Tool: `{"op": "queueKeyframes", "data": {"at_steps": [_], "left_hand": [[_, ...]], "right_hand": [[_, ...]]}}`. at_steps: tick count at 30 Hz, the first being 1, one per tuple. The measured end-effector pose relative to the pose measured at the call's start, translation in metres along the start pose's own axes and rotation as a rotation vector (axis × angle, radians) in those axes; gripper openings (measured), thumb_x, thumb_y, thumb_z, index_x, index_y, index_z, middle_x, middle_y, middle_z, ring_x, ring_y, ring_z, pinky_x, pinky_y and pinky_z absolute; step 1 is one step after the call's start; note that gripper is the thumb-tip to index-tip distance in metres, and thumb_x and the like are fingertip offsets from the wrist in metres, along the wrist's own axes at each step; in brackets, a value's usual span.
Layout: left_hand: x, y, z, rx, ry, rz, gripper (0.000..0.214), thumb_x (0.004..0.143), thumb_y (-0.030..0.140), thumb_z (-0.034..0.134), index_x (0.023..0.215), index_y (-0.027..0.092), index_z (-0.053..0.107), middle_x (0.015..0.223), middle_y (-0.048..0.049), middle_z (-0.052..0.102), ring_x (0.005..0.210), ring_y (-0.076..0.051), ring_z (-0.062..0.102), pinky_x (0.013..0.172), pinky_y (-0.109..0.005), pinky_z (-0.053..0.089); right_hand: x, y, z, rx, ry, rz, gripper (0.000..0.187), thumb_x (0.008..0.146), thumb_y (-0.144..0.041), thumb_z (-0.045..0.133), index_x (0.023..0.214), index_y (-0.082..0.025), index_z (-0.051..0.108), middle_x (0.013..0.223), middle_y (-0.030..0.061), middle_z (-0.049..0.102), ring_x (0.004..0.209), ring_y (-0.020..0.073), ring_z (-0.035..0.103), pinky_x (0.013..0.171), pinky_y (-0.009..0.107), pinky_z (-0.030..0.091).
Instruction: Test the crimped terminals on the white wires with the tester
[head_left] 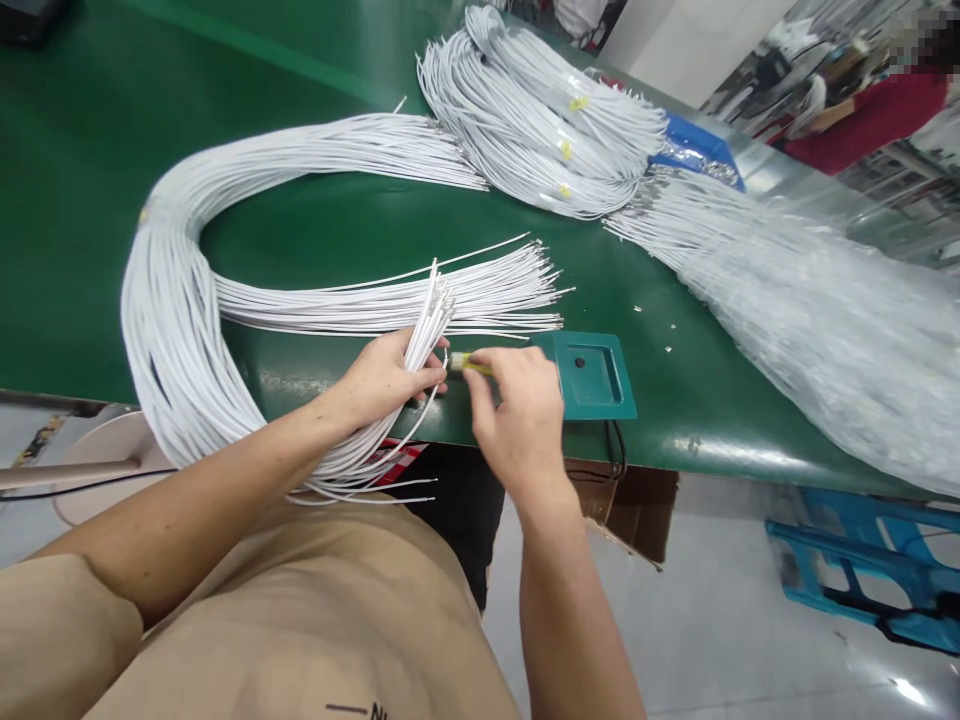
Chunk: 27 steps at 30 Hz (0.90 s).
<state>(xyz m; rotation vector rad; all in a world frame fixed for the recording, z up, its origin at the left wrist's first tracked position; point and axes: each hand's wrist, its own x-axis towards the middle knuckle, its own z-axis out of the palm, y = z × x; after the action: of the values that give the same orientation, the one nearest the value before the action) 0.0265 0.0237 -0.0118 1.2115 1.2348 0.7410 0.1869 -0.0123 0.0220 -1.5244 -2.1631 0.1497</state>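
Note:
My left hand [390, 372] is closed around a small bunch of white wires [429, 322], their ends pointing up and away from me. A single wire end sticks out by the left fingertips. In my right hand [521, 400] is a short yellowish cylindrical tool [463, 362], its light tip close to that wire end; whether they touch I cannot tell. Most of the tool is hidden by the fingers. Behind my hands lies a large curved bundle of white wires [161, 260], with its loose ends fanned out to the right.
Right of my hand sits a teal tray-like device [606, 375] with a black cable below. Coiled wires [540, 120] with yellow tags, a blue bin [697, 150] and plastic-wrapped wires [825, 300] occupy the green table [300, 70]. A person in a red sleeve [870, 125] is at far right.

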Motion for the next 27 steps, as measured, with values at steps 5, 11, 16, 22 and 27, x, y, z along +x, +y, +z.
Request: {"op": "queueKeyframes", "data": {"at_steps": [5, 11, 16, 22, 27], "left_hand": [[-0.009, 0.006, -0.006, -0.028, 0.057, 0.004, 0.036, 0.067, 0.022, 0.066, 0.102, 0.016, 0.058, 0.076, 0.0006, 0.064, 0.061, -0.014, 0.063, 0.052, -0.023, 0.048], [-0.022, 0.010, -0.010, -0.100, 0.027, 0.037, 0.036, 0.072, 0.022, 0.065, 0.107, 0.017, 0.057, 0.093, -0.0041, 0.066, 0.069, -0.013, 0.063, 0.052, -0.020, 0.044], [-0.027, 0.006, -0.015, -0.180, -0.024, 0.063, 0.041, 0.072, 0.027, 0.069, 0.109, 0.017, 0.056, 0.096, -0.0047, 0.067, 0.077, -0.016, 0.064, 0.063, -0.025, 0.048], [-0.033, 0.003, -0.024, -0.051, 0.008, 0.063, 0.037, 0.072, 0.041, 0.070, 0.100, 0.017, 0.068, 0.097, -0.0053, 0.071, 0.092, -0.022, 0.063, 0.086, -0.034, 0.046], [-0.039, 0.003, -0.024, 0.024, 0.015, 0.082, 0.040, 0.070, 0.044, 0.070, 0.100, 0.018, 0.069, 0.100, -0.0054, 0.071, 0.096, -0.024, 0.063, 0.090, -0.036, 0.044]], "right_hand": [[-0.028, -0.033, 0.025, 0.022, -0.164, -0.221, 0.019, 0.090, -0.021, 0.043, 0.084, -0.018, 0.060, 0.082, 0.0053, 0.063, 0.079, 0.0193, 0.048, 0.072, 0.034, 0.034], [-0.038, -0.057, 0.037, -0.197, -0.242, -0.329, 0.016, 0.086, -0.014, 0.045, 0.081, -0.016, 0.060, 0.086, 0.0089, 0.061, 0.085, 0.0234, 0.048, 0.076, 0.039, 0.037], [-0.042, -0.075, 0.033, -0.233, -0.350, -0.275, 0.017, 0.085, -0.011, 0.046, 0.083, -0.013, 0.063, 0.082, 0.0111, 0.063, 0.084, 0.0248, 0.053, 0.070, 0.038, 0.040], [-0.035, -0.074, 0.008, 0.079, -0.664, -0.035, 0.020, 0.084, -0.029, 0.056, 0.070, -0.016, 0.063, 0.070, 0.0043, 0.067, 0.062, 0.0154, 0.056, 0.056, 0.028, 0.035], [-0.004, -0.039, -0.003, 0.514, -0.133, 0.385, 0.027, 0.086, -0.043, 0.052, 0.078, -0.019, 0.062, 0.064, -0.0026, 0.060, 0.055, 0.0090, 0.048, 0.057, 0.022, 0.037]]}}
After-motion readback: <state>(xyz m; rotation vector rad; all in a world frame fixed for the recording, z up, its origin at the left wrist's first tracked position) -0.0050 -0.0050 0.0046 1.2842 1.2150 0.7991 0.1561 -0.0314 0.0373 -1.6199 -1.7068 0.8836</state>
